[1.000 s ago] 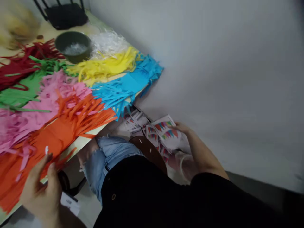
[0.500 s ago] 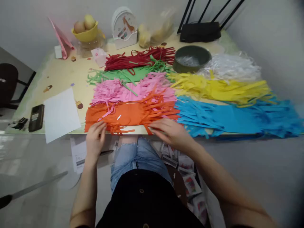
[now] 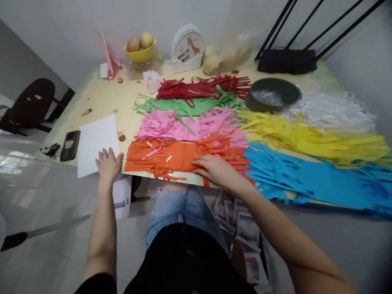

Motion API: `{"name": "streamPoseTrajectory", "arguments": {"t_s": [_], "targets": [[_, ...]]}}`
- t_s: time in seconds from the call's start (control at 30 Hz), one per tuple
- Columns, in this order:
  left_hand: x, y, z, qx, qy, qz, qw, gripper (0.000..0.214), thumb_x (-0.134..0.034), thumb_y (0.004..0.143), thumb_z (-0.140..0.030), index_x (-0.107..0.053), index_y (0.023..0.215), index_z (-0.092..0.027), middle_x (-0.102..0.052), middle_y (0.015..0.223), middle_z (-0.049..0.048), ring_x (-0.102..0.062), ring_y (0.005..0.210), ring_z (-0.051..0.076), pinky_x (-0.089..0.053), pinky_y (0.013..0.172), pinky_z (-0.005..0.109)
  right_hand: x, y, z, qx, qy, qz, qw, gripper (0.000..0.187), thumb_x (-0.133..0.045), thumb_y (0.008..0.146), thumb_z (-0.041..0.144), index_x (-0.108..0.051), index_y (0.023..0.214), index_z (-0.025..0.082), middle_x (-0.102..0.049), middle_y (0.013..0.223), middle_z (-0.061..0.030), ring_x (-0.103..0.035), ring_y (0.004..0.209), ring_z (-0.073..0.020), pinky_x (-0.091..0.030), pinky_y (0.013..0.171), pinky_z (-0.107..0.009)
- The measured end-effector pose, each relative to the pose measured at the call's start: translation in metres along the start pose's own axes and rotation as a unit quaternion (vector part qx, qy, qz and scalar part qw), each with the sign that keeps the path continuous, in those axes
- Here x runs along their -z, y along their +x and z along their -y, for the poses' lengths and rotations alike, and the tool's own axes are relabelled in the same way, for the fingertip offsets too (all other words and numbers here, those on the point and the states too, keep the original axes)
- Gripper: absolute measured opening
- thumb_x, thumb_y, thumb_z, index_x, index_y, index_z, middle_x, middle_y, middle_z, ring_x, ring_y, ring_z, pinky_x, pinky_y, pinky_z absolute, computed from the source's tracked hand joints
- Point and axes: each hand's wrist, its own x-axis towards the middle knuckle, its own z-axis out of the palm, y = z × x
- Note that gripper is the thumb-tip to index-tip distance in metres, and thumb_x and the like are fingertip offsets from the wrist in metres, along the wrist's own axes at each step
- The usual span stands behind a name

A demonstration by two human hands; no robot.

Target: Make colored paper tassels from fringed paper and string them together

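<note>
My left hand (image 3: pixel 108 164) lies on the lower right part of a white sheet of paper (image 3: pixel 97 132), its fingers spread and nothing in them. My right hand (image 3: pixel 216 169) rests at the front right of a bundle of orange fringed strips (image 3: pixel 182 157), fingers stretched out over it. Behind the orange bundle lie pink fringed strips (image 3: pixel 186 124), then green strips (image 3: pixel 183 107) and dark red strips (image 3: pixel 202 87). Blue fringed strips (image 3: pixel 324 175) spread to the right, with yellow strips (image 3: pixel 306 132) behind them.
White strips (image 3: pixel 332 110) and a dark round bowl (image 3: pixel 274 96) are at the back right, before a black router (image 3: pixel 287 61). A phone (image 3: pixel 70 145) and a black hair clip (image 3: pixel 50 150) lie left of the paper. A yellow fruit bowl (image 3: pixel 140 54) stands at the back.
My left hand has moved left from the orange bundle's front edge onto the white paper, and its fingers have spread. My right hand stays by the orange strips. The view has shifted left.
</note>
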Motion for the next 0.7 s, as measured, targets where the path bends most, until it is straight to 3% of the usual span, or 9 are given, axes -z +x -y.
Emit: {"name": "streamPoseTrajectory", "arguments": {"t_s": [0.1, 0.2, 0.27, 0.33, 0.43, 0.5, 0.6, 0.7], "targets": [[0.005, 0.011, 0.022, 0.002, 0.009, 0.054, 0.999, 0.074, -0.043, 0.100, -0.050, -0.037, 0.155, -0.002, -0.023, 0.165, 0.0314, -0.019, 0.155, 0.047, -0.018, 0.121, 0.068, 0.005, 0.001, 0.001, 0.017, -0.003, 0.021, 1.000, 0.030, -0.064, 0.095, 0.026, -0.075, 0.121, 0.015, -0.071, 0.129, -0.0168, -0.068, 0.117, -0.0289, -0.054, 0.098, -0.042], [0.013, 0.013, 0.016, -0.010, 0.015, 0.042, 0.999, 0.065, -0.047, 0.097, -0.048, -0.049, 0.147, -0.006, -0.034, 0.161, 0.0302, -0.025, 0.152, 0.049, -0.020, 0.118, 0.073, 0.009, 0.002, 0.001, 0.008, 0.023, 0.034, 0.999, 0.025, -0.060, 0.097, 0.022, -0.078, 0.113, 0.016, -0.071, 0.130, -0.0155, -0.067, 0.119, -0.0272, -0.052, 0.101, -0.039], [0.019, 0.006, -0.012, -0.058, -0.013, -0.009, 0.998, 0.054, -0.052, 0.096, -0.045, -0.061, 0.136, -0.010, -0.046, 0.154, 0.0271, -0.033, 0.149, 0.046, -0.023, 0.118, 0.071, 0.010, 0.003, 0.001, -0.013, 0.045, 0.034, 0.998, 0.024, -0.057, 0.098, 0.018, -0.079, 0.106, 0.014, -0.073, 0.124, -0.0157, -0.069, 0.115, -0.0263, -0.051, 0.100, -0.038], [0.021, -0.007, -0.058, -0.166, -0.088, -0.032, 0.982, 0.041, -0.054, 0.096, -0.041, -0.068, 0.125, -0.015, -0.060, 0.143, 0.0205, -0.048, 0.140, 0.037, -0.033, 0.119, 0.060, 0.011, 0.005, 0.001, -0.031, 0.057, 0.030, 0.997, 0.022, -0.057, 0.097, 0.017, -0.079, 0.101, 0.014, -0.075, 0.117, -0.0152, -0.070, 0.110, -0.0247, -0.051, 0.097, -0.035], [0.015, -0.032, -0.134, -0.347, -0.191, 0.114, 0.911, 0.030, -0.055, 0.099, -0.039, -0.072, 0.114, -0.021, -0.073, 0.120, 0.0107, -0.065, 0.117, 0.024, -0.049, 0.108, 0.042, 0.014, 0.006, 0.002, -0.051, 0.072, 0.026, 0.996, 0.019, -0.060, 0.096, 0.016, -0.078, 0.100, 0.016, -0.077, 0.110, -0.0117, -0.071, 0.104, -0.0223, -0.050, 0.091, -0.030], [0.008, -0.042, -0.171, -0.392, -0.179, 0.188, 0.883, 0.026, -0.061, 0.096, -0.038, -0.073, 0.111, -0.020, -0.075, 0.113, 0.0096, -0.068, 0.109, 0.024, -0.052, 0.100, 0.039, 0.018, 0.006, 0.003, -0.066, 0.083, 0.022, 0.994, 0.018, -0.061, 0.095, 0.016, -0.078, 0.101, 0.016, -0.078, 0.109, -0.0100, -0.072, 0.102, -0.0222, -0.050, 0.087, -0.029], [-0.002, -0.044, -0.194, -0.386, -0.135, 0.213, 0.888, 0.023, -0.067, 0.091, -0.034, -0.074, 0.107, -0.018, -0.075, 0.108, 0.0108, -0.068, 0.104, 0.026, -0.053, 0.094, 0.040, 0.022, 0.006, 0.003, -0.087, 0.102, 0.011, 0.991, 0.016, -0.065, 0.093, 0.018, -0.079, 0.100, 0.017, -0.079, 0.108, -0.0083, -0.073, 0.098, -0.0224, -0.049, 0.085, -0.029], [-0.005, -0.041, -0.194, -0.373, -0.112, 0.207, 0.897, 0.017, -0.064, 0.092, -0.026, -0.074, 0.102, -0.017, -0.074, 0.105, 0.0123, -0.067, 0.100, 0.027, -0.052, 0.092, 0.041, 0.022, 0.006, 0.002, -0.101, 0.124, -0.007, 0.987, 0.014, -0.067, 0.093, 0.022, -0.079, 0.099, 0.018, -0.079, 0.105, -0.0066, -0.073, 0.098, -0.0223, -0.049, 0.085, -0.029]]}}
